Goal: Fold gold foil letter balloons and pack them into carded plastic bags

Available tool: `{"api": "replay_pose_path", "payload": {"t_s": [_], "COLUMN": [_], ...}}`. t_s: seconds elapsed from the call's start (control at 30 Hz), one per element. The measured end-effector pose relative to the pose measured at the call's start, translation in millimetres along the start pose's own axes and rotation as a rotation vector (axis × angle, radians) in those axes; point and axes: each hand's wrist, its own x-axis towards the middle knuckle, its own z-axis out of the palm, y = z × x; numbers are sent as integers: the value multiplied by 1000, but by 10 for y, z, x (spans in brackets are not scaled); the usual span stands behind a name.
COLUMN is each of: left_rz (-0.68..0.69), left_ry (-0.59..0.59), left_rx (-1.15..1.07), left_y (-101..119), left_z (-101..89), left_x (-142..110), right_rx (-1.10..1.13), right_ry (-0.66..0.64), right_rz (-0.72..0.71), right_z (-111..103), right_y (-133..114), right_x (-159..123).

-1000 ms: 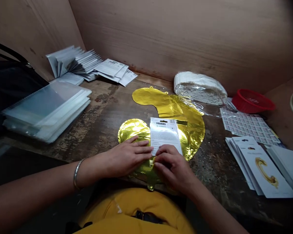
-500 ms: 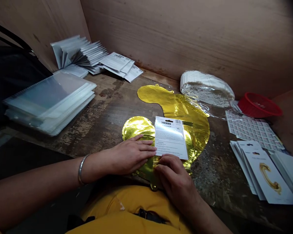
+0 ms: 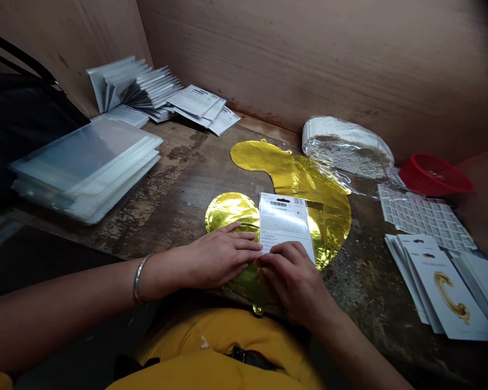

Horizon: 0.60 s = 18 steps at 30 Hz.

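A flat gold foil balloon [image 3: 305, 181], curved like a letter C, lies on the worn wooden table [image 3: 179, 195]. On top of it rests a white printed card [image 3: 284, 219], face down with a barcode at its top. My left hand [image 3: 219, 257] lies flat on the foil just left of the card, fingertips touching the card's lower left edge. My right hand [image 3: 299, 281] presses on the card's lower edge and the foil beneath it. A silver bangle [image 3: 140, 279] circles my left wrist.
A stack of clear plastic sleeves [image 3: 89, 165] lies at the left. White cards [image 3: 154, 92] are fanned at the back left. A wrapped white bundle [image 3: 345, 143], a red basket [image 3: 435, 176], a sticker sheet [image 3: 425, 216] and cards printed with a gold C [image 3: 443, 287] lie at the right.
My right hand slid down off the card's lower edge, then came back up onto it. My left hand has stayed in place. The view shifted slightly.
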Motion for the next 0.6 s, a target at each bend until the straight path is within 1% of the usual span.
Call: {"api": "replay_pose_path", "payload": {"t_s": [0.07, 0.23, 0.33, 0.43, 0.5, 0.53, 0.57, 0.6], "left_rz": [0, -10, -36, -17, -9, -11, -15, -19], "left_ry": [-7, 3, 74, 146, 143, 136, 133, 137], "left_rx": [2, 10, 47, 104, 131, 139, 143, 144], "left_y": [-4, 39, 103, 148, 152, 149, 143, 138], "left_z": [-4, -33, 0, 87, 141, 158, 167, 167], "left_x": [-3, 28, 122, 217, 240, 238, 229, 217], "right_rx": [23, 122, 258, 431, 541, 574, 567, 487], "right_ry": [-40, -64, -16, 57, 96, 106, 171, 214], "right_rz": [-17, -2, 91, 217, 316, 367, 436, 494], "right_z": [35, 98, 87, -41, -213, -314, -413, -499], "right_y": [32, 24, -38, -113, -130, -122, -106, -86], "right_x": [46, 27, 50, 22, -177, -358, -590, -861]}}
